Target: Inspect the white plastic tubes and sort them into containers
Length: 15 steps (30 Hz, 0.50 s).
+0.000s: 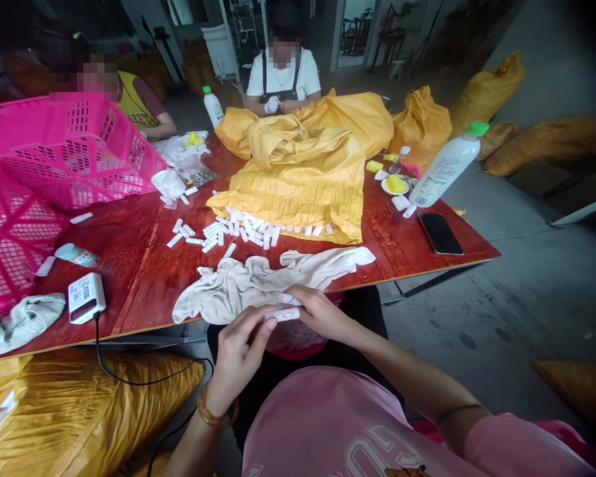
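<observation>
Near the table's front edge, my left hand [243,348] pinches one end of a small white piece [284,315] between thumb and fingers. My right hand [318,310] is at the other end of it, fingers bent around a second white item [291,300] that is partly hidden. Just beyond both hands lies a crumpled off-white cloth [238,288]. Several similar white pieces [248,228] spill in a pile from the mouth of a yellow sack [298,192] on the red table [134,265].
Pink baskets [79,146] stand at the left, near a white device [86,298] with a black cable. A phone [440,233] and a large bottle [449,165] are at the right. Two people sit across the table. A filled yellow sack [89,411] lies below left.
</observation>
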### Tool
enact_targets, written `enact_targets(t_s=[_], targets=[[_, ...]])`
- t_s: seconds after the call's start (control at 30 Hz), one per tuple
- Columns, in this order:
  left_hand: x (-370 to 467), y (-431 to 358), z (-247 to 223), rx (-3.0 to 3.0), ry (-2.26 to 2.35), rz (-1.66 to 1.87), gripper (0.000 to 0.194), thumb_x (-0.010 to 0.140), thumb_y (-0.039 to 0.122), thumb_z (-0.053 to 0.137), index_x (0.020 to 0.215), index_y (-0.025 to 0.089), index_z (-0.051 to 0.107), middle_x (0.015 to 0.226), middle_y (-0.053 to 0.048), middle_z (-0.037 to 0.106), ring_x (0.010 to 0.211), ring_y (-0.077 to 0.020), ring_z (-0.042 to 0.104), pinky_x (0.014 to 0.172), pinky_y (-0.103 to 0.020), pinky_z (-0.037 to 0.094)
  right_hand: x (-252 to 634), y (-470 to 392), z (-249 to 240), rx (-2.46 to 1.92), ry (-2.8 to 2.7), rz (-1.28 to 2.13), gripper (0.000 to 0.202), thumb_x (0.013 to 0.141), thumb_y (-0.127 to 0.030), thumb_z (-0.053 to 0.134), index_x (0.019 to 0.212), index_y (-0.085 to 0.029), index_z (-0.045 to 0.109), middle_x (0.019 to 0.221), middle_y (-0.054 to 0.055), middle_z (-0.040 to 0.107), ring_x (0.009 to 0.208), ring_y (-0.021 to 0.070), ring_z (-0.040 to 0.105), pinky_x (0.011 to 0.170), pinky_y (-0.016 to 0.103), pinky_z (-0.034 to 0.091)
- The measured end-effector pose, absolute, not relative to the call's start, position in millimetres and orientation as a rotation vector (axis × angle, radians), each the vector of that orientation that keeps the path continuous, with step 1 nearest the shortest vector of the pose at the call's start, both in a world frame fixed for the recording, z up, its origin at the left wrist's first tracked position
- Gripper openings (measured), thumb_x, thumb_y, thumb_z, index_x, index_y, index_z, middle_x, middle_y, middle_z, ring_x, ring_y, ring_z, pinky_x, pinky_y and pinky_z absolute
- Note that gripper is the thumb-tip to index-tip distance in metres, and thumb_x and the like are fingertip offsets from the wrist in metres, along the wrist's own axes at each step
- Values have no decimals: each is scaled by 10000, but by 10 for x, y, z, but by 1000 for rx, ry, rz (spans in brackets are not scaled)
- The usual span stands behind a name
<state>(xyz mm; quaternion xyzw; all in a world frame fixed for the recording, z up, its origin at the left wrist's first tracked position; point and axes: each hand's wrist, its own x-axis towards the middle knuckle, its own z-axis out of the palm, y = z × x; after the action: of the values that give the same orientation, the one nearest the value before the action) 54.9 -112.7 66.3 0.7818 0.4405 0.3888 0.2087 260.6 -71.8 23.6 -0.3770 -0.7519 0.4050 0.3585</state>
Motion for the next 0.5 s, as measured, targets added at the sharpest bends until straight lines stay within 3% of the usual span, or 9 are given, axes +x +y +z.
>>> enact_targets(t_s=[0.1,0.2,0.4,0.5], targets=[[497,-1134,684,2185,1392,1240,292,928,124,601,1204,206,646,1002,-38,682,888,-143,644,857,-248,489,2592,-729,276,-967,-1969,1074,140,987,-265,497,1021,-181,604,927,27,641,833,157,592,769,264,451],[430,-1082,688,2251,1343,1144,276,935,145,597,1200,196,649,971,-39,676,869,-145,642,836,-251,494,2578,-740,250,-943,-1983,1143,181,1006,-322,485,1023,-184,600,880,10,636,780,143,588,723,248,460],[480,-1050,597,2091,1311,908,218,955,247,580,1137,192,687,993,-47,718,901,-166,680,829,-255,516,2488,-832,109,-1033,-2166,709,169,1000,-204,427,1034,-167,588,955,80,586,880,199,558,822,330,479],[543,-1033,498,1893,1320,928,264,955,303,583,1176,198,681,916,-31,721,812,-152,676,771,-250,524,2461,-839,115,-967,-2090,845,156,1000,-234,444,1039,-173,583,973,75,578,900,192,557,838,323,477]])
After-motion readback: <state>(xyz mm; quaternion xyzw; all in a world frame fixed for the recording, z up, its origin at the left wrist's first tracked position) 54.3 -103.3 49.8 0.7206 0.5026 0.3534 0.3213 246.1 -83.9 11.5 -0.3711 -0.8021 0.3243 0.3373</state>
